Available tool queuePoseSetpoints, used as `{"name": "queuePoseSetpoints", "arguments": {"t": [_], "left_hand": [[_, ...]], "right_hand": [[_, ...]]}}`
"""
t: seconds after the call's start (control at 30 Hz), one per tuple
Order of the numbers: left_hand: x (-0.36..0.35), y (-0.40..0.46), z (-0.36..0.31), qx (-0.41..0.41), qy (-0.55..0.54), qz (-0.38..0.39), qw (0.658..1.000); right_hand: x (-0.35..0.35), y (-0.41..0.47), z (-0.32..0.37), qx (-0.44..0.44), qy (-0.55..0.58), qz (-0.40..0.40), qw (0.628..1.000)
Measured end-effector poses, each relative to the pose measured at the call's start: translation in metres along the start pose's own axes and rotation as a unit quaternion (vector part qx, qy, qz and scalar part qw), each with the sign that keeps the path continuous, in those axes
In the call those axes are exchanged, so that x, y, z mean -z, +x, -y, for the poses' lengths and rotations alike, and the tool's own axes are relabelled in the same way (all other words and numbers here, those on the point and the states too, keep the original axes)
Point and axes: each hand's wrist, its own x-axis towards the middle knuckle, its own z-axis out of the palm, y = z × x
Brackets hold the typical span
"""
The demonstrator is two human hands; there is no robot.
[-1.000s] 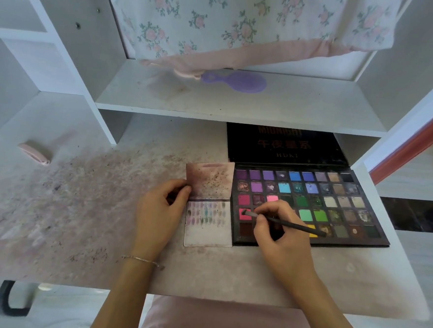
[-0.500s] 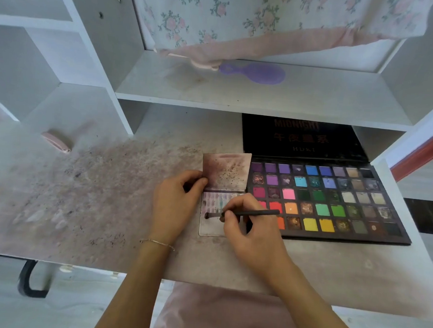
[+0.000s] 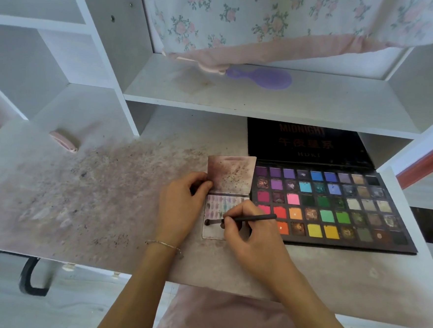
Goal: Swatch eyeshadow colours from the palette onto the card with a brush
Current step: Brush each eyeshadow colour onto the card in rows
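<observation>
An open eyeshadow palette [image 3: 335, 210] with several rows of coloured pans lies on the desk at the right, its black lid leaning back under the shelf. Left of it lies a folded swatch card [image 3: 231, 180], stained with powder and marked with small colour swatches on its lower half. My left hand [image 3: 181, 207] presses on the card's left edge at the fold. My right hand [image 3: 253, 240] grips a thin dark brush [image 3: 245, 219] like a pen. The brush tip touches the lower left part of the card.
The desk top [image 3: 93, 193] is dusted with pigment. A pink object [image 3: 63, 140] lies at the far left. A purple hairbrush [image 3: 265, 77] rests on the shelf above, under a hanging floral cloth [image 3: 259, 18]. A pink cushion [image 3: 225, 318] sits below the front edge.
My right hand has carried the brush from a pink pan at the palette's left side over to the card, where its tip now rests. My left hand has stayed on the card.
</observation>
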Motion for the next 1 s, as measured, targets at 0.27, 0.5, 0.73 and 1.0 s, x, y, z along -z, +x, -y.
{"name": "queuePoseSetpoints", "arguments": {"t": [0.27, 0.5, 0.73, 1.0], "left_hand": [[-0.0015, 0.0014, 0.0004, 0.0, 0.009, 0.001, 1.0], [-0.002, 0.0014, 0.0002, 0.005, 0.005, -0.005, 1.0], [-0.002, -0.0001, -0.0003, 0.004, 0.002, -0.006, 1.0], [-0.0031, 0.0006, 0.001, 0.014, -0.012, -0.01, 1.0]], "right_hand": [[0.0008, 0.0002, 0.0001, -0.006, 0.006, 0.001, 1.0], [0.0002, 0.0, -0.0028, 0.0, 0.006, 0.004, 1.0], [-0.0006, 0.0009, -0.0028, 0.008, 0.007, 0.009, 1.0], [-0.001, 0.0018, -0.0038, 0.009, 0.007, 0.007, 1.0]]}}
